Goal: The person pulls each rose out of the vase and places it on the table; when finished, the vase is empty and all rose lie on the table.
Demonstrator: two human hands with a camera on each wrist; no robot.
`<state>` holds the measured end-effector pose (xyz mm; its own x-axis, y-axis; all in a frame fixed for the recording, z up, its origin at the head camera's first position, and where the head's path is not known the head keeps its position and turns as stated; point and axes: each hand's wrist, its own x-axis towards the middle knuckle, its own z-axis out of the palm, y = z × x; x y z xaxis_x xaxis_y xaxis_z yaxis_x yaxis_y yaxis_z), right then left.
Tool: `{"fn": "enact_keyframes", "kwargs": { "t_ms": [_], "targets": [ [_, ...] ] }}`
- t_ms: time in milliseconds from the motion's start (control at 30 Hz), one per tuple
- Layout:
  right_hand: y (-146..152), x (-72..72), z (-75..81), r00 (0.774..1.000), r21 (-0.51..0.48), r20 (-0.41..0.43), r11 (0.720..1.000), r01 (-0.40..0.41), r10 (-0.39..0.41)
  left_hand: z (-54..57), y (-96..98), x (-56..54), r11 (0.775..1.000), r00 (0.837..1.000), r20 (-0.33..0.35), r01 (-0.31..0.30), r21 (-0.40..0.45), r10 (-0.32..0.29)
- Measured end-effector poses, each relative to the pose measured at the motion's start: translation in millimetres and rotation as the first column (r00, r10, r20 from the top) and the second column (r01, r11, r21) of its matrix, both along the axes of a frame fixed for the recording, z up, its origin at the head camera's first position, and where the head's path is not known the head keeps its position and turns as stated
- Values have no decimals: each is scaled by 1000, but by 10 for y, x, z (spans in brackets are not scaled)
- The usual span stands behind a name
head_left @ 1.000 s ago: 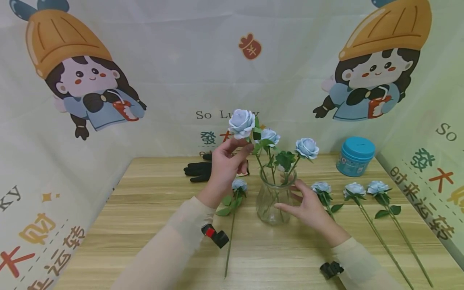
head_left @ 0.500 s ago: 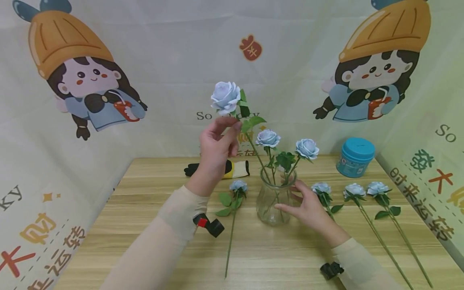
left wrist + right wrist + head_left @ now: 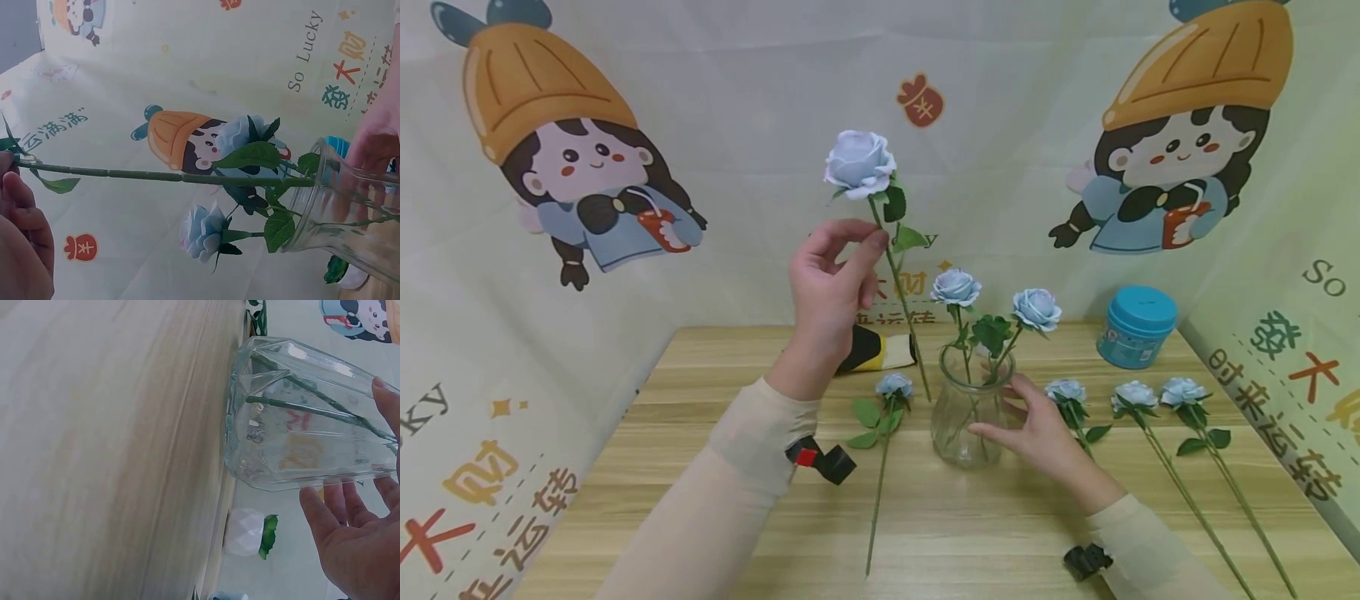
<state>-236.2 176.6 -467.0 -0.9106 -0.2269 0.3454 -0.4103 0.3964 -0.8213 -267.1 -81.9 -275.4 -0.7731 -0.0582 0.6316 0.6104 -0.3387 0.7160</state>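
Observation:
My left hand (image 3: 835, 287) pinches the stem of a light blue rose (image 3: 859, 164) just below its bloom, between thumb and fingers. The rose is raised and slanted, its lower stem end left of the vase's mouth. In the left wrist view its green stem (image 3: 147, 176) stretches from my fingers towards the rim. My right hand (image 3: 1041, 433) holds the clear glass vase (image 3: 966, 446) from the right, thumb in front and fingers round the side. Two blue roses stand in the vase; their stems (image 3: 312, 411) show through the glass in the right wrist view.
One rose (image 3: 894, 385) lies left of the vase, and several others lie to the right, including one (image 3: 1182, 389) near the right side. A blue lidded tub (image 3: 1137, 327) stands at the back right. A black, yellow and white glove (image 3: 880, 350) lies behind my left wrist.
My left hand has lifted the rose up and to the left, and its stem has come out of the vase. The right hand and vase have stayed in place.

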Motion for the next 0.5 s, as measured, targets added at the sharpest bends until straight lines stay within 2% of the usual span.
{"fn": "enact_keyframes", "kwargs": {
  "t_ms": [200, 367, 500],
  "targets": [
    [-4, -2, -2, 1000, -6, -1, 1000, -1, 1, -26, -30, 18, 999, 999, 15, -33, -30, 34],
    [-4, -9, -8, 1000, -3, -2, 1000, 1, -1, -121, -74, 19, 993, 997, 23, -76, -87, 78],
    [-5, -7, -9, 1000, -5, -1, 1000, 4, -4, -222, -123, 6, 987, 992, 63, -97, -125, 105]
  ]
}}
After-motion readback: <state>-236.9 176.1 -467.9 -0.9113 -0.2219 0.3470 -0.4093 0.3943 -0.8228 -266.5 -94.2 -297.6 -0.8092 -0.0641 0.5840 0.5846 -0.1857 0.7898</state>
